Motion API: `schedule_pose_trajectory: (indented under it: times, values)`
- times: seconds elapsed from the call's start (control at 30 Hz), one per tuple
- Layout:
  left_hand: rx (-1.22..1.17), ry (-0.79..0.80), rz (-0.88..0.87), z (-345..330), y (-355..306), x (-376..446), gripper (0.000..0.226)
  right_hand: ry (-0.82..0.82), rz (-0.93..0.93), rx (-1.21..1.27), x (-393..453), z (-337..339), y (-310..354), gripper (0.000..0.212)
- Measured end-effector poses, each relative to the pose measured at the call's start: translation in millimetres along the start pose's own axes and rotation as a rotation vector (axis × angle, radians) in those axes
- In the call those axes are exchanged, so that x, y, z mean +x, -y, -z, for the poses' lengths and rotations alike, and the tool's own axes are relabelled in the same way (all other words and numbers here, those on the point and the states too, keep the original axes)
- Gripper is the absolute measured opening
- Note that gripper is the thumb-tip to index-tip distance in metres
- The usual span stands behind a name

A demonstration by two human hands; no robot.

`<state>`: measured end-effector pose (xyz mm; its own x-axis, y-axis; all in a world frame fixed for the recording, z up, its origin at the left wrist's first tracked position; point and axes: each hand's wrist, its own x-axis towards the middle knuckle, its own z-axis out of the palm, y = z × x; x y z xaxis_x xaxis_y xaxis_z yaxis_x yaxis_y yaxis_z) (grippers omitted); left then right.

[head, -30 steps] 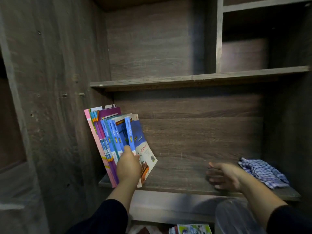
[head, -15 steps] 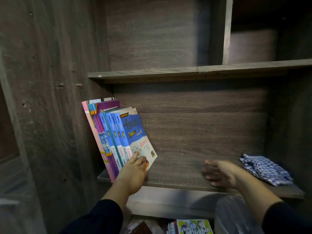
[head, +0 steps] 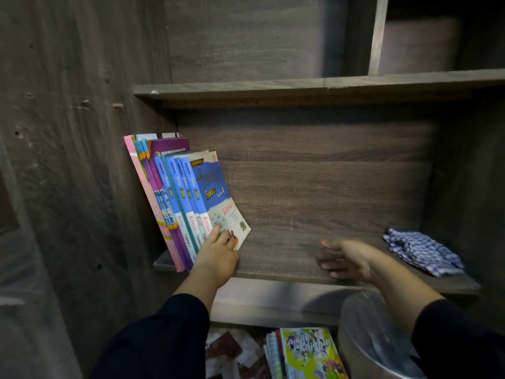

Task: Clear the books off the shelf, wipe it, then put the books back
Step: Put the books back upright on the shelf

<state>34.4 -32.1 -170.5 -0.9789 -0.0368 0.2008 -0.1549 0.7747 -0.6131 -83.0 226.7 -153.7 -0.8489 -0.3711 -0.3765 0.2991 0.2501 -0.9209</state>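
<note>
Books [head: 185,198] leaned at centre-left on the shelf [head: 287,258]; left hand [head: 218,253] pressed them with straight fingers, right hand [head: 347,258] hovered relaxed, blurred.

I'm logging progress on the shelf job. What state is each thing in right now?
books: standing, leaning left against the side wall.
shelf: mostly bare.
left hand: straight fingers pressing the front book.
right hand: blurred, low over the shelf, holding nothing.
checked cloth: crumpled at the shelf's right end.

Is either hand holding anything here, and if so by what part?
Nothing is gripped. The left hand presses straight fingers on the front book, on the cover's lower corner. The right hand rests on the shelf, blurred, holding nothing.
</note>
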Motion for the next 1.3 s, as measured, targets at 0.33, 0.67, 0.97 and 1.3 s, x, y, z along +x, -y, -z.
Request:
schedule_pose_trajectory:
  times: [0.33, 0.67, 0.97, 1.3]
  values:
    - [-0.405, -0.092, 0.037, 39, -31, -36, 0.034, 0.102, -0.052, -0.201, -46, 1, -52, 0.018]
    - [-0.536, 0.205, -0.074, -8, -130, -52, 0.036, -0.118, -0.117, -0.529, -26, -19, -174, 0.008]
    - [-0.9, 0.558, 0.171, -96, -176, -37, 0.028, -0.166, -0.14, -0.56, 36, -31, -212, 0.012]
    - [-1.544, 0.794, 0.472, -124, -221, -27, 0.048, -0.216, -0.279, -0.402, 79, -26, -250, 0.028]
